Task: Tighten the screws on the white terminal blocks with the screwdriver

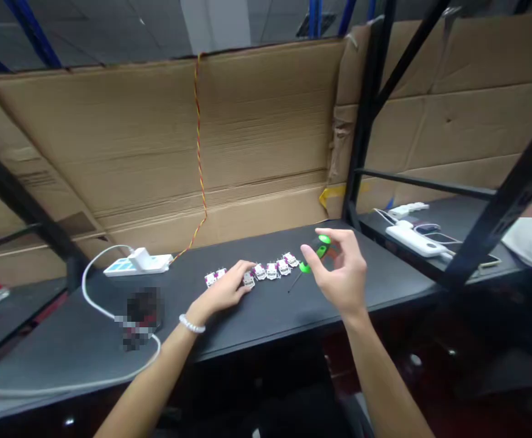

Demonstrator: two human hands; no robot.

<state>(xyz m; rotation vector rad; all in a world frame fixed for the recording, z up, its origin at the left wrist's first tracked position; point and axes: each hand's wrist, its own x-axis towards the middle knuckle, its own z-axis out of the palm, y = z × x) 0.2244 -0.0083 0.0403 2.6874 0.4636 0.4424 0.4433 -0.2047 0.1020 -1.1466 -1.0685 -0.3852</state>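
In the head view my right hand (343, 267) is closed around the green and black handle of a screwdriver (319, 246). Its thin shaft slants down and left, with the tip just above or on the dark tabletop. My left hand (227, 288), with a pale bracelet at the wrist, reaches over a row of small white parts with purple bits. Its fingers rest at one white part (248, 279) in the row; whether they grip it is hidden. Several more white parts (272, 271) lie to the right of those fingers, and a couple (210, 279) to the left.
A white power strip (156, 264) with a plugged-in charger sits at the back left; its white cable (87, 292) loops over the table (257, 328). A pixelated dark object (143, 313) lies near it. Cardboard (266, 134) walls the back. Black shelf posts (361, 140) stand right.
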